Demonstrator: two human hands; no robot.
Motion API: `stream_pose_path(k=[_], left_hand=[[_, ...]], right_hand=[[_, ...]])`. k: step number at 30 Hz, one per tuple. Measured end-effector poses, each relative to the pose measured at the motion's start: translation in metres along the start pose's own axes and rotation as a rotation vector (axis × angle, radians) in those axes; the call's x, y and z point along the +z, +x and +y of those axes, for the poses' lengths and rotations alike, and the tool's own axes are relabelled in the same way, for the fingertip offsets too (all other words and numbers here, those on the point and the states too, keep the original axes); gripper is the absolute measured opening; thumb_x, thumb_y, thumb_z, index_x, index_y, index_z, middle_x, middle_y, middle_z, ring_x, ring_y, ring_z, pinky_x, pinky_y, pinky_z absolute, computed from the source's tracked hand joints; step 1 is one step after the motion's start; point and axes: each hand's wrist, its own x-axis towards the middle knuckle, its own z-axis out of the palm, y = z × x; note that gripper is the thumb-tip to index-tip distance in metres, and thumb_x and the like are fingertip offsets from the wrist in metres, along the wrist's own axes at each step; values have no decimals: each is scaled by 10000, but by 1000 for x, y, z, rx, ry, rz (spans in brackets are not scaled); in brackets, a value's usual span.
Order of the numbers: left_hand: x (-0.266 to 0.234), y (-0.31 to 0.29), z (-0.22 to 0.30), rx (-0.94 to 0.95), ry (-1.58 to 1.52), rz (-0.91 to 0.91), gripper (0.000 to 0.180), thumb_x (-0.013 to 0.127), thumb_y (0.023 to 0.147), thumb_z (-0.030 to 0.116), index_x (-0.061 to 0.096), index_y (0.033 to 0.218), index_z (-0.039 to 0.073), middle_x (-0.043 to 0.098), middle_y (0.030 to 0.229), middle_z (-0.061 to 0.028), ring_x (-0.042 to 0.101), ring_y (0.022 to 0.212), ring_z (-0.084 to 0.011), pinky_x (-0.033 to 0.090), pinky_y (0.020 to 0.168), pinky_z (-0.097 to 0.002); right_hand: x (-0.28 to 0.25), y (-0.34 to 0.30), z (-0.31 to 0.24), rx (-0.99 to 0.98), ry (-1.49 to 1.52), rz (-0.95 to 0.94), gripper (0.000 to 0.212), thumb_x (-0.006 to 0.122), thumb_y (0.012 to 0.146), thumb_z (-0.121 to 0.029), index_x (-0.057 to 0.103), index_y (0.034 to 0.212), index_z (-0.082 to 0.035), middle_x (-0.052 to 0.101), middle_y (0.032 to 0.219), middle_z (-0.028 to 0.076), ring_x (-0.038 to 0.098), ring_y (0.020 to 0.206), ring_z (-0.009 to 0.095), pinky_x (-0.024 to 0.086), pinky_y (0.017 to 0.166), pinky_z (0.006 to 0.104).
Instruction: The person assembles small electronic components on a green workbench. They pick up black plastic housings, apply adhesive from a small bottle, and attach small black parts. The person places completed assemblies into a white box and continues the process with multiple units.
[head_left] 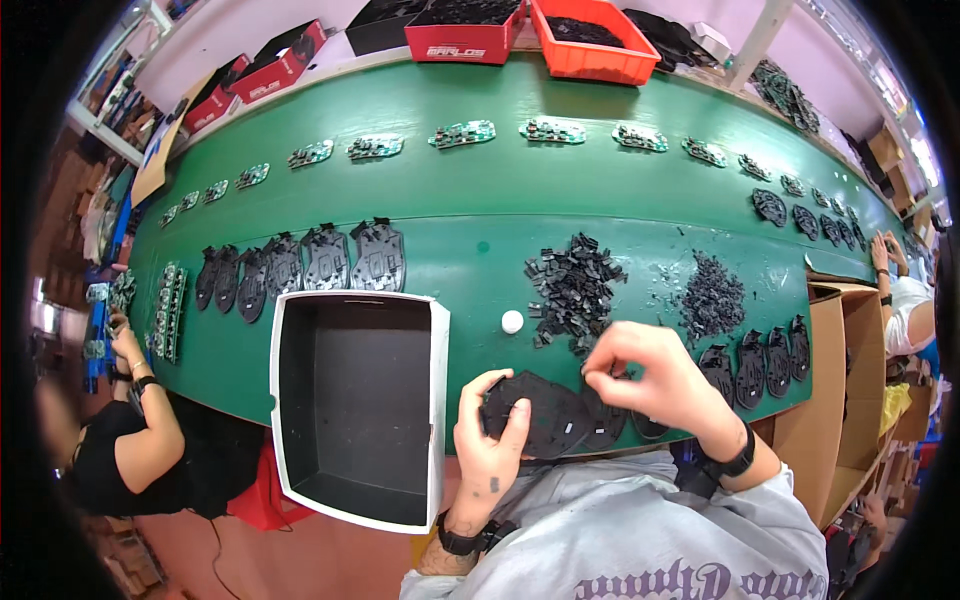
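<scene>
My left hand (488,432) grips a black plastic mouse shell (548,418) near the table's front edge, thumb across its upper face. Just right of it, my right hand (655,378) is closed in a pinch; whatever sits between the fingertips is too small to make out. Under and beside my right hand lie more black shells (604,425), partly hidden. Beyond my hands spreads a heap of small flat black pieces (572,285). A pile of tinier black parts (712,295) lies to its right. A small round white cap (512,322) stands left of the heap.
A white box with a dark inside (438,400) overhangs the table edge at my left. Black shells (378,258) stand in rows on both sides. Green circuit boards (462,134) line the far table. Red bins (600,65) stand behind; a cardboard box (830,390) is right. People work at both sides.
</scene>
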Motion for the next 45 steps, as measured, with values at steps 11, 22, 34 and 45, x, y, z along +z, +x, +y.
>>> stream_pose_path(k=[11,22,34,45], left_hand=[[47,11,10,193,103,-42,351,668,905,73,545,1230,19,618,888,-14,529,664,-40,450,597,-199],[46,22,16,186,393,-284,404,756,795,96,620,1172,44,665,857,-46,613,690,-94,470,549,-245],[48,18,-4,480,820,-280,469,787,766,223,663,1195,80,599,1057,-74,557,1003,-269,443,885,-400],[56,24,-11,416,757,-192,355,803,716,167,673,1026,53,619,971,-78,584,889,-256,470,818,-390]], right_hand=[[-1,-19,23,18,136,89,139,748,803,-53,656,904,-27,638,964,52,663,848,179,551,742,298],[-119,18,64,108,157,198,197,665,876,-89,684,1053,-5,679,974,45,616,917,124,499,837,283],[-257,67,261,27,-652,491,192,657,877,-182,674,1042,-86,611,1101,118,493,1138,311,361,1012,423],[-102,62,79,-159,-292,-97,201,757,782,-155,711,934,-32,673,860,124,664,775,274,529,721,363]])
